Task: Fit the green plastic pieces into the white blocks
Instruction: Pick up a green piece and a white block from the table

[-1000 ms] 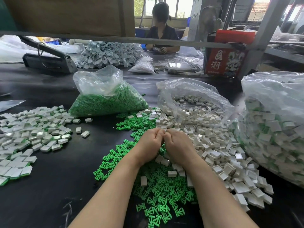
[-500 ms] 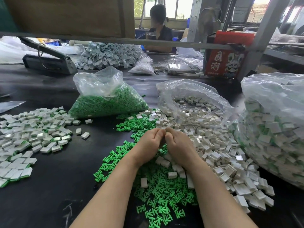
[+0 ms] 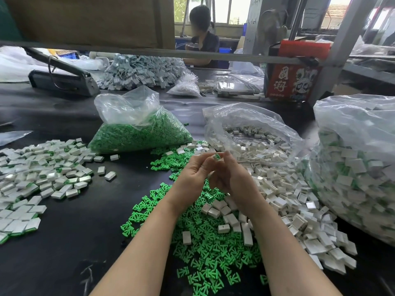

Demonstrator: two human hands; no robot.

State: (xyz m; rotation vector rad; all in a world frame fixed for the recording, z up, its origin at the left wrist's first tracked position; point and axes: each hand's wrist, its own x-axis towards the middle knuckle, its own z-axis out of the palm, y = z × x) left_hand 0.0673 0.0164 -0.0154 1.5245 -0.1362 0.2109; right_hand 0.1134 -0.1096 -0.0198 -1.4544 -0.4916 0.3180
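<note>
A: Holding both hands up over the table [image 3: 53, 242], you are pinching one small white block [image 3: 218, 157] between your fingertips. Your left hand [image 3: 192, 178] is gripping it from the left with thumb and forefinger, and your right hand [image 3: 233, 180] is closing on it from the right. A bit of green is showing in the block's face.

B: And the other fingers?

A: They are curling loosely under; I cannot tell whether they are holding anything more.

B: Where are the loose parts lying?

A: The green pieces [image 3: 209, 248] are spreading across the black table right beneath your wrists, with a few white blocks lying on top of them. The big heap of white blocks [image 3: 284, 189] is sitting just to your right, spilling out of an open clear bag [image 3: 245, 122]. A second bag of green pieces [image 3: 139, 133] is resting beyond your hands, to the left.

B: And the finished ones?

A: Blocks with green edges [image 3: 38, 174] are lying in a flat spread at your far left, well apart from your hands. Another full bag of them [image 3: 359, 167] is standing at your right. A red box [image 3: 292, 80] is sitting behind, and another person [image 3: 203, 37] is sitting across the table.
</note>
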